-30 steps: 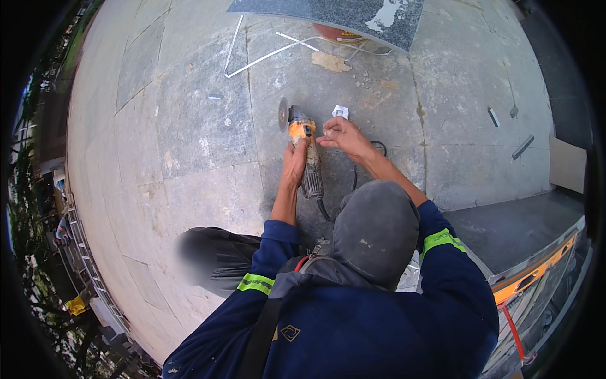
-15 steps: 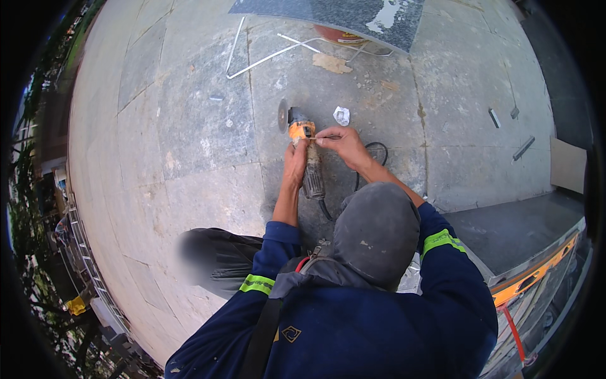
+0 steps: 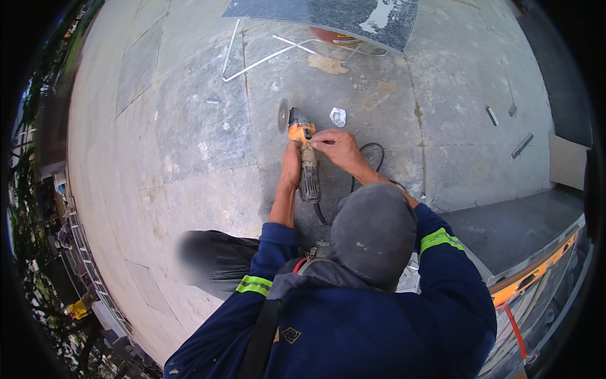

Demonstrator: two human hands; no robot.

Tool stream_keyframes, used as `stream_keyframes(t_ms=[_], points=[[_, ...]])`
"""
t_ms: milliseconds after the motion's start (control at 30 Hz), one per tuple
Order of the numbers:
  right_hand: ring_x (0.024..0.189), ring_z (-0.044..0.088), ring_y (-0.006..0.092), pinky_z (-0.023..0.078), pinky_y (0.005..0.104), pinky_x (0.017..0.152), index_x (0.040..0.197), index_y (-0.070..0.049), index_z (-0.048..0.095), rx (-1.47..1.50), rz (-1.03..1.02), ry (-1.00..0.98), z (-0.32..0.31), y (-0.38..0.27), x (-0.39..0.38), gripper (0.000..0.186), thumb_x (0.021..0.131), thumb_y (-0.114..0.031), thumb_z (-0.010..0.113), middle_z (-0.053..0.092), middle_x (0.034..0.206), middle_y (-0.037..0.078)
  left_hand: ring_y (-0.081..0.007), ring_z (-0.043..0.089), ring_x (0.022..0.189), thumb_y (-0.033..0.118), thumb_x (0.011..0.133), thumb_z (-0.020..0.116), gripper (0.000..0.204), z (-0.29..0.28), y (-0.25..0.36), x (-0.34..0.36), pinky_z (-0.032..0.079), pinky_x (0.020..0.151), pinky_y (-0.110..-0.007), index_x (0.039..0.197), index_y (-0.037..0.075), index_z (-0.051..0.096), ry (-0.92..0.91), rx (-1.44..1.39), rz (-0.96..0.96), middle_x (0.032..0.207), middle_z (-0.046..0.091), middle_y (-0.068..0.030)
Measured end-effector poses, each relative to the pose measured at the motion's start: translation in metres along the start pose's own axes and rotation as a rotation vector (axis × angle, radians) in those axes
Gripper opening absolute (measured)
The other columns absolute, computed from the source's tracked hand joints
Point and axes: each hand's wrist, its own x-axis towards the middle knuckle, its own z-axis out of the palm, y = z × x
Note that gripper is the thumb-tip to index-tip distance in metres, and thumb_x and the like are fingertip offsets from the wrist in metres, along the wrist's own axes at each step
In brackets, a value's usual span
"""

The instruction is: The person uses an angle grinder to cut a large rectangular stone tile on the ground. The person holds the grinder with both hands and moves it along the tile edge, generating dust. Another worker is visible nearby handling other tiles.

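Note:
An orange and black angle grinder (image 3: 301, 131) with a disc lies in front of me, its dusty body pointing toward me. My left hand (image 3: 291, 158) is closed around it from the left side, below the orange housing. My right hand (image 3: 336, 145) is pinched at the right of that housing, beside its switch; what sits between thumb and finger is too small to make out. A black cord (image 3: 372, 151) loops to the right. A small piece of white crumpled material (image 3: 338, 117) lies just above my right hand.
A dark stone slab (image 3: 309, 12) rests over a red bucket (image 3: 336, 36), beside white metal strips (image 3: 249, 68). Metal offcuts (image 3: 522, 145) lie at right, near a board (image 3: 565, 161) and dark ledge (image 3: 505, 227). A ladder (image 3: 88, 259) runs along the left edge.
My right hand has moved from higher up, near the white piece, down and left against the grinder's housing. My left hand has stayed on the tool.

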Motion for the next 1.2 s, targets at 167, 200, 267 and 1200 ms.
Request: stream_keyframes(t_ms=[167,200,267,1200], points=[[0.105,0.078,0.0175,0.063,0.0312,0.093,0.121,0.0,0.08,0.057,0.114,-0.017,-0.003,0.011,0.004,0.026,0.097,-0.007,0.083,0.082,0.116,0.012,-0.0249,0.063,0.09,0.046,0.104,0.046,0.058,0.006,-0.006,0.009,0.05,0.083,-0.042,0.119,-0.006,0.066,0.055,0.172,0.065,0.101,0.068,-0.0148],[0.108,0.077,0.0173,0.063,0.0313,0.095,0.125,0.001,0.078,0.104,0.172,-0.016,-0.001,0.009,0.003,0.028,0.098,-0.006,0.082,0.081,0.118,0.013,-0.0258,0.064,0.092,0.046,0.104,0.046,0.059,0.005,-0.006,0.008,0.05,0.084,-0.042,0.12,-0.007,0.065,0.063,0.19,0.066,0.103,0.068,-0.016],[0.107,0.076,0.0175,0.063,0.0314,0.094,0.125,0.002,0.076,0.187,0.156,0.018,0.0,0.019,0.003,0.028,0.099,-0.006,0.082,0.08,0.116,0.012,-0.0276,0.065,0.095,0.047,0.103,0.047,0.062,0.009,0.0,0.006,0.051,0.087,-0.042,0.122,-0.009,0.065,0.066,0.231,0.074,0.106,0.07,-0.0184],[0.092,0.074,0.0169,0.062,0.0301,0.08,0.122,0.005,0.07,0.544,0.456,-0.025,0.001,0.02,0.005,0.026,0.1,-0.005,0.079,0.075,0.106,0.01,-0.0281,0.074,0.095,0.048,0.103,0.052,0.064,0.025,0.033,-0.015,0.056,0.082,-0.041,0.125,-0.011,0.064,0.219,0.599,0.16,0.103,0.074,-0.0206]])
